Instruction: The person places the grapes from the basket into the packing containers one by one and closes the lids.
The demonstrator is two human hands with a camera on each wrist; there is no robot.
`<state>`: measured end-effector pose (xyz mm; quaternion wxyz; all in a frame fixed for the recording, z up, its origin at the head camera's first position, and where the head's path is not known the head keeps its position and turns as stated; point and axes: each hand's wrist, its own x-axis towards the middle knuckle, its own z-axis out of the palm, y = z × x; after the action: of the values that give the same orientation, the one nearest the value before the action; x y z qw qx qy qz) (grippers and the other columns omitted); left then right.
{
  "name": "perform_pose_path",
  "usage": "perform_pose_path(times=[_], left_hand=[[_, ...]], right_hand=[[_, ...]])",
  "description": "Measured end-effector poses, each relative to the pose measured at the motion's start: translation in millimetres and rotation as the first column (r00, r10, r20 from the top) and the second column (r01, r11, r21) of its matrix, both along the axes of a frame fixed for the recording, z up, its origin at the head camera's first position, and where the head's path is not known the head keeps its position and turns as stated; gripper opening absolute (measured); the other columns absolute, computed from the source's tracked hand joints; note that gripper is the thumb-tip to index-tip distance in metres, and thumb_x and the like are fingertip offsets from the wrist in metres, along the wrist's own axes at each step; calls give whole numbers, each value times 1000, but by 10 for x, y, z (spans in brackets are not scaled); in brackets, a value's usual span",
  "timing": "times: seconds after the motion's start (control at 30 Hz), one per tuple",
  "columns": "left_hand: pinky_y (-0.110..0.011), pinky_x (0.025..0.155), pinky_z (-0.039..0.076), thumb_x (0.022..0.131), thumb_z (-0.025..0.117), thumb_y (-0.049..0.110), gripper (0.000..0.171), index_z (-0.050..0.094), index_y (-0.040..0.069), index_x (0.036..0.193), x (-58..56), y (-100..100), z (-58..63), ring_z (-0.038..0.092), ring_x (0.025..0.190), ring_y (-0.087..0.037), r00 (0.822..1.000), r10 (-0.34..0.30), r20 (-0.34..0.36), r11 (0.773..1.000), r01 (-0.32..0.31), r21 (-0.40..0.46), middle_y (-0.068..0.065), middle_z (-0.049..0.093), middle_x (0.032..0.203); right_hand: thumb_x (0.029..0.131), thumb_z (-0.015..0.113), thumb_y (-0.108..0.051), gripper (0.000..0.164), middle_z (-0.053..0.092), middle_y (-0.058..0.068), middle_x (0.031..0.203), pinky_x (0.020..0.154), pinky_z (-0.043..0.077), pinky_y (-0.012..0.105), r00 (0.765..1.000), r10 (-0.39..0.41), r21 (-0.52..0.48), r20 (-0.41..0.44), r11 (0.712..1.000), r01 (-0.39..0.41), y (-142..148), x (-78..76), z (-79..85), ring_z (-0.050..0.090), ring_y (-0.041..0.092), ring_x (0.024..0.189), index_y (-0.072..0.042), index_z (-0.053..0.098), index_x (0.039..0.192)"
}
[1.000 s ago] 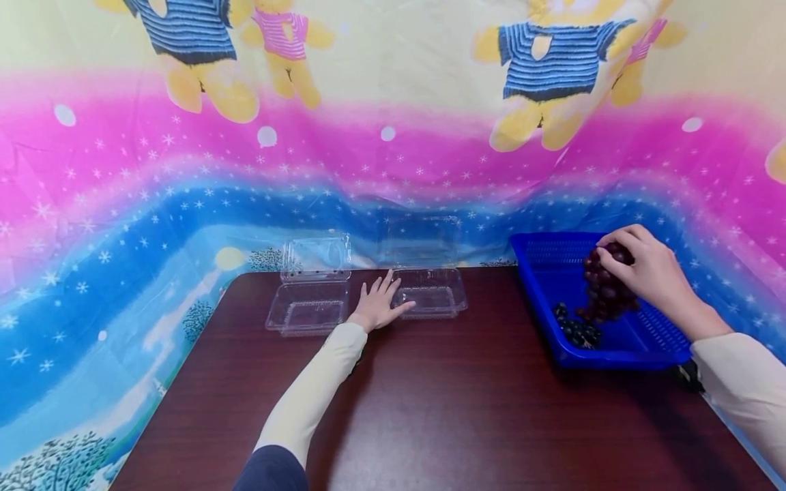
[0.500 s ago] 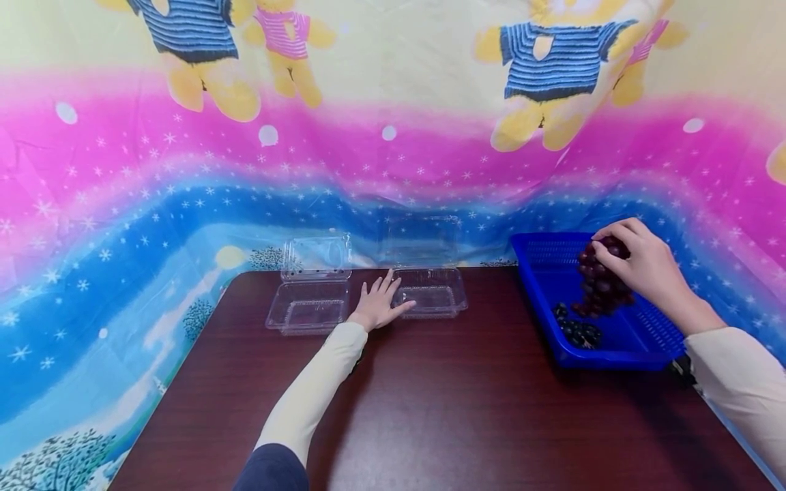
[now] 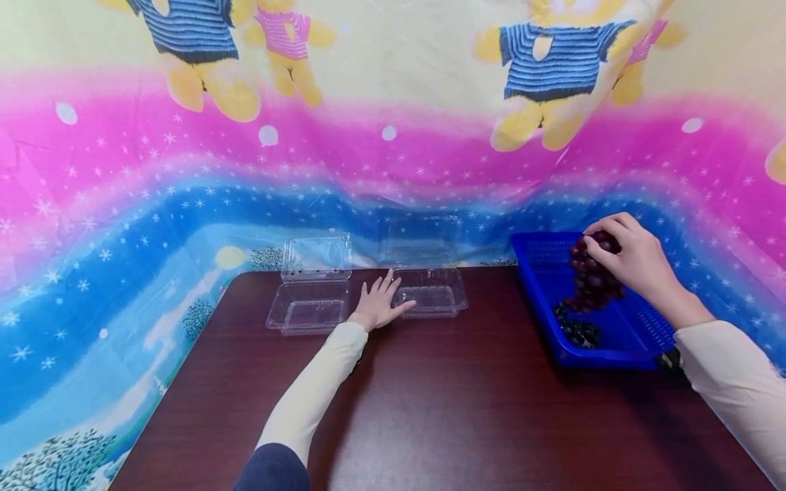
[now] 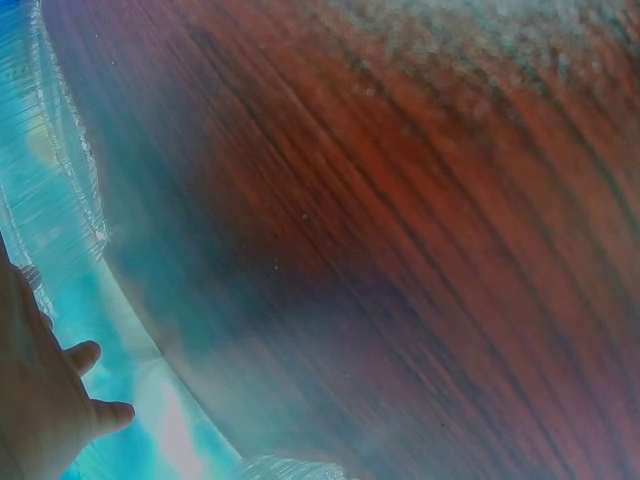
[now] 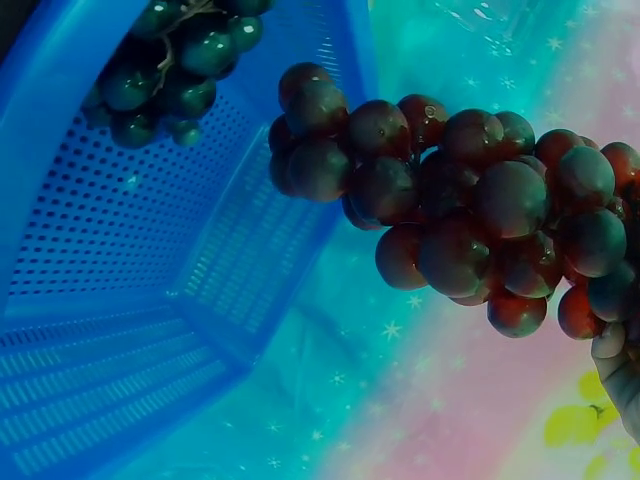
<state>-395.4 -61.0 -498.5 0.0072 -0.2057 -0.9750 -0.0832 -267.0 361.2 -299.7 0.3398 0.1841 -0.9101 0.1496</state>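
My right hand (image 3: 629,256) grips a bunch of red grapes (image 3: 594,273) by its top, and the bunch hangs over the blue basket (image 3: 604,359). In the right wrist view the red grapes (image 5: 480,210) stretch across the middle, with a fingertip at the right edge. A smaller bunch of dark grapes (image 3: 577,332) lies in the basket's left part. My left hand (image 3: 376,307), fingers spread and straight, is at the left edge of the right clear plastic box (image 3: 432,300); whether it touches the box is hard to tell. The left wrist view catches part of my left hand (image 4: 50,400).
A second clear plastic box (image 3: 309,310) stands just left of my left hand. Both boxes have their lids raised toward the printed cloth (image 3: 430,150) behind the table. The dark wooden table (image 3: 467,416) extends toward me.
My right hand has moved slightly left and up, carrying the red grapes with it. The left hand and both boxes have stayed in place.
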Motion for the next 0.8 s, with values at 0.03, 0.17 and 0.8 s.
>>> perform_pose_path(times=[0.03, 0.17, 0.8], left_hand=[[-59, 110, 10, 82, 22, 78, 87, 15, 25, 150, 0, 2, -1, 15, 142, -28, 1000, 2, 1, 1000, -2, 1, -1, 1, 157], [-58, 110, 8, 82, 21, 79, 87, 14, 25, 150, -4, 8, -4, 14, 142, -28, 1000, 7, 15, 1000, -7, 6, 1, -1, 157], [-58, 111, 8, 81, 20, 80, 87, 13, 27, 150, 7, 12, -7, 13, 143, -26, 1000, 15, 26, 1000, -15, 20, 3, -2, 157]], right_hand=[[87, 63, -13, 12, 55, 6, 102, 65, 35, 27, 1000, -2, -4, 3, 1000, 2, -10, 2, 5, 42, 3, 80, -11, 66, 99], [87, 63, -14, 12, 55, 5, 103, 65, 35, 26, 1000, -8, -8, 9, 1000, 8, -37, -6, 8, 42, 0, 79, -12, 66, 99], [88, 61, -13, 10, 54, 4, 102, 63, 38, 28, 1000, 24, 2, 3, 1000, -24, -178, -130, -73, 49, 11, 78, -12, 64, 98]])
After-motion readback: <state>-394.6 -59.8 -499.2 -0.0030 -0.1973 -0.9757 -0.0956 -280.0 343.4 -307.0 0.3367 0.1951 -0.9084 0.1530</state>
